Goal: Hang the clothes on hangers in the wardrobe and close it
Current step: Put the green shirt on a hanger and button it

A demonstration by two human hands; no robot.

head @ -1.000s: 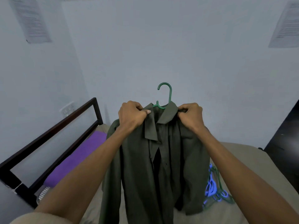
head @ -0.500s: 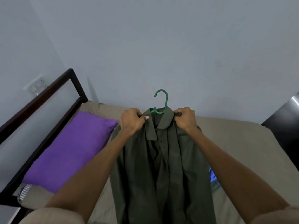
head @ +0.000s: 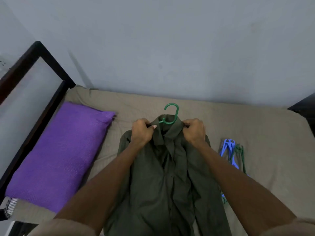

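**Holding a dark green shirt on its hanger over the bed**

Far left: black bed frame (head: 42, 68), its rail running from the lower left corner up to a corner post near the grey wall (head: 170, 40).

Inside the rail: purple pillow (head: 59, 154) lying flat on the bed (head: 264, 133), which is covered in a tan sheet. A striped fabric edge (head: 10, 206) shows just below the pillow's lower left corner; what it belongs to cannot be told.

Centre left: left hand (head: 142, 132), fingers curled shut, clamped on the shirt's left shoulder just beside the collar. Thumb nail visible, pointing toward the collar.

Centre: dark green button shirt (head: 163, 184), front facing the camera, collar folded down, body draped toward the bottom of the view over the bed. Green plastic hanger (head: 171, 113) sits inside the shirt; only its hook and the small loop at the neck stick out above the collar. Hook opens to the left.

Centre right: right hand (head: 194, 131), fingers curled shut, clamped on the shirt's right shoulder beside the collar. Both forearms bare, reaching in from the bottom edge.

Right: loose pile of hangers (head: 232, 154) on the sheet, blue ones and a dark green one overlapping, near the shirt's right sleeve. Exact count not readable.

Far right edge: dark surface (head: 305, 106), unidentifiable.
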